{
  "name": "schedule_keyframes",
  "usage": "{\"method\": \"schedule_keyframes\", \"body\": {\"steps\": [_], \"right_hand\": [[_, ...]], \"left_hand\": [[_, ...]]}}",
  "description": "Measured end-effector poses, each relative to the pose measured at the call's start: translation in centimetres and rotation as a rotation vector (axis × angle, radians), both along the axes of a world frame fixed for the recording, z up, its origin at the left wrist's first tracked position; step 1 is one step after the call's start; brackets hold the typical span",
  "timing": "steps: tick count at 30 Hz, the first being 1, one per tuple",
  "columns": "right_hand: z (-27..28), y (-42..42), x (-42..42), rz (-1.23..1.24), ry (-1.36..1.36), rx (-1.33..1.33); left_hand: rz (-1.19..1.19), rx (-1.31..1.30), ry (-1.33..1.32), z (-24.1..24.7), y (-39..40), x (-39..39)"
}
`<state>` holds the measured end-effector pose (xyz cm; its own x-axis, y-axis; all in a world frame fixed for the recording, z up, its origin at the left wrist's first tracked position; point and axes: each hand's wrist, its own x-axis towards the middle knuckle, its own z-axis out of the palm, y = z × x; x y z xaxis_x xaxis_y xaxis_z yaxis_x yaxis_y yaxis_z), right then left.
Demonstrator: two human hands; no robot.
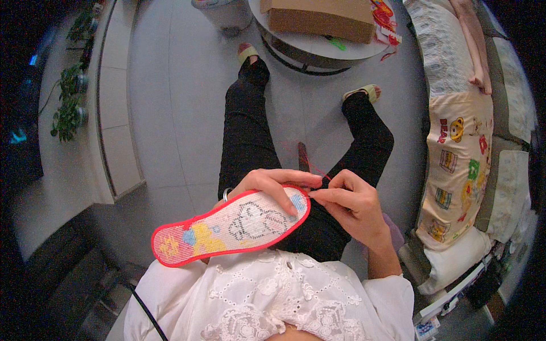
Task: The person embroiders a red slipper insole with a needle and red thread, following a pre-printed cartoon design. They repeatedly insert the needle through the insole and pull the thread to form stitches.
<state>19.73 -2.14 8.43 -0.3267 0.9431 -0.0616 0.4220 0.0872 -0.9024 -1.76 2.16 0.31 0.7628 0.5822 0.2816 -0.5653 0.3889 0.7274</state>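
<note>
My left hand [269,182] grips a cross-stitched shoe insole [260,221], with fingers over its upper face near the wide end. The insole has a red bound edge and yellow, blue, black and red stitches on white fabric. It is tilted, its heel end towards the lower left. At the wide end's edge, my right hand [357,208] pinches thumb and forefinger together. Fine red thread [315,165] runs up from these fingers in a loose loop. Whether a needle is between the fingertips is too small to make out.
Ahead stands a round table [298,47] with a cardboard box [322,21] and red packets [383,17]. A bin [226,17] is beside it. On the right, a sofa with a bear-print cover [456,166] bears another person's legs [473,42]. Potted plants [68,102] stand left.
</note>
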Motion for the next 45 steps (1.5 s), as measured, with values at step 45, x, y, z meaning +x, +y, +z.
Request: {"method": "schedule_keyframes", "body": {"steps": [45], "right_hand": [[-7.3,-1.9,-0.9,-0.316,0.938,-0.676]], "left_hand": [[0.260,-0.830,0.626,3.2,-1.8,2.8]]}}
